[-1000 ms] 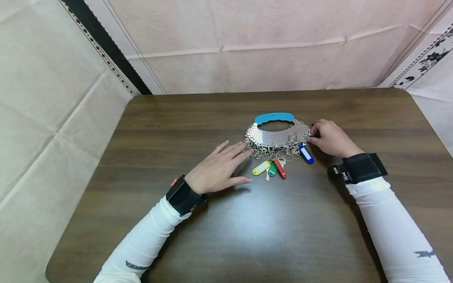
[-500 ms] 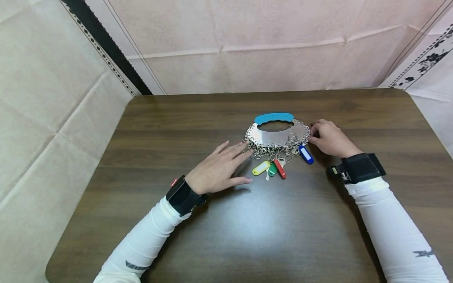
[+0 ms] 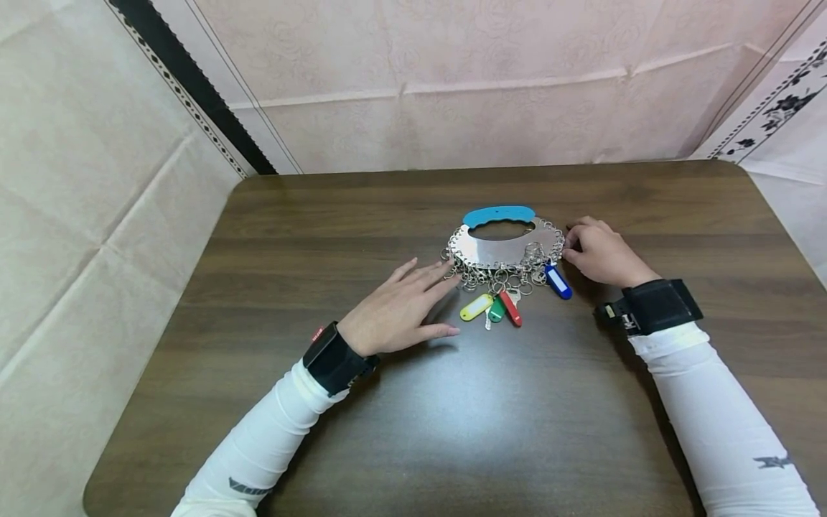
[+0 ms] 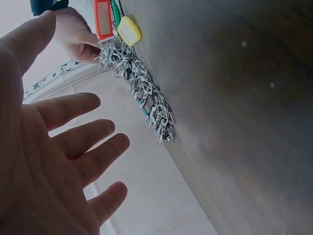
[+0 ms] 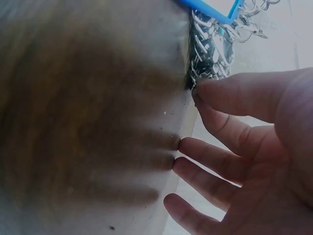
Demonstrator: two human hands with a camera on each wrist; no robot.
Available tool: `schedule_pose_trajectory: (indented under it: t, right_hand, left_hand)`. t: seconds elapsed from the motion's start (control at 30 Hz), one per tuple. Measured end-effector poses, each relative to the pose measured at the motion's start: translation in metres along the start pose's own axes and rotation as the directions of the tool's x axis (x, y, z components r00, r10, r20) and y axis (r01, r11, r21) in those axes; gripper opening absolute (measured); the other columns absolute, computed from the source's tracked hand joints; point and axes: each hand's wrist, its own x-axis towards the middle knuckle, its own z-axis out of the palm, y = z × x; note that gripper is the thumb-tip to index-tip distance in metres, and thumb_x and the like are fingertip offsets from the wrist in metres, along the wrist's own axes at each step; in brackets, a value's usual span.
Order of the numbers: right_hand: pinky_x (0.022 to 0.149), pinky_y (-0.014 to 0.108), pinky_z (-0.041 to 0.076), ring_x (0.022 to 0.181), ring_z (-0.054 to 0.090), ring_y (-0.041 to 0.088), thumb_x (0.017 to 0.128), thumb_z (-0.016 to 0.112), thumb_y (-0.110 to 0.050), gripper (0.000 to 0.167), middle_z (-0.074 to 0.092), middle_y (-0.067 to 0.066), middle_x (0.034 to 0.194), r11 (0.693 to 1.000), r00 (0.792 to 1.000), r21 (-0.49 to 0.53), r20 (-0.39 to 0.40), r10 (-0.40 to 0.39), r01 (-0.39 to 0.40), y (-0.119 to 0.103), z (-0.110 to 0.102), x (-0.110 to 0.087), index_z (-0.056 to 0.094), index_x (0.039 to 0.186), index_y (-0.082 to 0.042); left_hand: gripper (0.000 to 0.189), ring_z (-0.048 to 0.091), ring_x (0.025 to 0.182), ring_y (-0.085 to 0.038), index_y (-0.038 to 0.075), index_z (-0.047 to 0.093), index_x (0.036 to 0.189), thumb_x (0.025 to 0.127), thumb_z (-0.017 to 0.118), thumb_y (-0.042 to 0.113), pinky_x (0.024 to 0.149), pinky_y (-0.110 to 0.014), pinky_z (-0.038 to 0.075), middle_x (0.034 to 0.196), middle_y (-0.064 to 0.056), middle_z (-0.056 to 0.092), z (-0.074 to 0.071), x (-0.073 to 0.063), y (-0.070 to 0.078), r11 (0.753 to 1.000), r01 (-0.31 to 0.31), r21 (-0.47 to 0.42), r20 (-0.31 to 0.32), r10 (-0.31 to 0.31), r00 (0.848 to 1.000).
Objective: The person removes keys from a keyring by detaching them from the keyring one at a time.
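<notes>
A key holder (image 3: 494,250), a flat silver plate with a blue grip (image 3: 500,215), lies on the brown table. Many metal rings (image 3: 497,276) run along its edge. Yellow (image 3: 477,307), green (image 3: 497,309), red (image 3: 511,309) and blue (image 3: 558,281) key tags lie at its near side, with keys beside them. My right hand (image 3: 607,251) pinches a ring at the holder's right end between thumb and index finger; in the right wrist view its other fingers (image 5: 208,176) are spread. My left hand (image 3: 403,305) hovers palm down, fingers spread, its fingertips right at the left rings.
The wooden table (image 3: 400,445) has rounded corners. Pale cloth (image 3: 504,93) hangs behind its far edge, and more cloth (image 3: 97,251) covers the left side. Black bands (image 3: 665,307) circle both wrists over white sleeves.
My right wrist has shifted very slightly to the left. The left hand and the tags look the same as before.
</notes>
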Motion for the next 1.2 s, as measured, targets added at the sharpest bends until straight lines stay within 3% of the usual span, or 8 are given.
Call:
schedule_pose_trajectory:
  t: [0.13,0.37,0.6,0.7,0.93,1.2]
  right_hand:
    - [0.102,0.073,0.032,0.128,0.04,0.053,0.095,0.062,-0.01,0.017,0.046,0.034,0.139,1.0,0.999,-0.007,0.025,0.024,-0.024,-0.0012,0.0003,0.0002,0.063,0.098,0.007]
    - [0.103,0.074,0.031,0.134,0.035,0.057,0.094,0.06,-0.008,0.014,0.041,0.036,0.145,0.999,0.999,-0.037,0.043,0.024,-0.022,-0.0041,-0.0002,0.0,0.066,0.087,0.003]
    - [0.099,0.072,0.034,0.132,0.037,0.055,0.094,0.056,-0.008,0.014,0.042,0.035,0.145,0.999,0.999,-0.038,0.037,0.028,-0.027,-0.0048,-0.0001,-0.0016,0.062,0.09,0.004]
    - [0.092,0.067,0.037,0.121,0.043,0.05,0.094,0.056,-0.008,0.013,0.047,0.031,0.136,0.999,0.999,-0.03,0.017,0.026,-0.026,-0.0043,0.0004,-0.0021,0.059,0.09,0.004]
    - [0.071,0.042,0.037,0.083,0.048,0.033,0.094,0.057,-0.006,0.01,0.052,0.018,0.091,1.0,0.996,-0.007,-0.084,0.013,-0.013,-0.0023,0.0003,-0.0015,0.057,0.09,0.003]
    - [0.064,0.037,0.036,0.074,0.05,0.03,0.098,0.056,-0.006,0.009,0.053,0.016,0.083,0.997,0.991,0.067,-0.124,0.057,-0.049,-0.0009,-0.0043,-0.0048,0.053,0.095,0.003]
  left_hand:
    - [0.08,0.03,0.154,-0.021,0.016,0.035,0.158,0.097,0.052,0.065,0.127,-0.052,0.018,0.166,-0.01,0.029,0.0002,0.0001,0.0005,1.0,0.0,-0.002,0.001,0.0,1.0]
    - [0.08,0.031,0.154,-0.022,0.015,0.037,0.157,0.097,0.053,0.064,0.128,-0.051,0.016,0.165,-0.01,0.032,-0.0007,0.0001,0.0011,1.0,0.004,-0.016,0.009,-0.004,1.0]
    - [0.079,0.031,0.154,-0.022,0.015,0.038,0.156,0.097,0.054,0.064,0.128,-0.051,0.016,0.165,-0.01,0.034,-0.0005,0.0003,0.0009,1.0,0.005,-0.021,0.012,-0.005,1.0]
    - [0.079,0.031,0.154,-0.022,0.015,0.039,0.156,0.096,0.054,0.065,0.128,-0.051,0.016,0.165,-0.009,0.034,-0.0005,0.0004,0.0009,1.0,0.007,-0.018,0.015,-0.007,1.0]
    - [0.079,0.032,0.153,-0.021,0.015,0.041,0.155,0.096,0.054,0.066,0.128,-0.051,0.017,0.164,-0.008,0.034,-0.0001,0.0,0.0007,1.0,0.012,-0.008,0.016,-0.012,1.0]
    - [0.078,0.034,0.153,-0.021,0.015,0.042,0.155,0.096,0.054,0.065,0.128,-0.05,0.015,0.164,-0.009,0.035,0.0002,0.0001,0.0002,1.0,0.013,-0.017,0.017,-0.013,1.0]
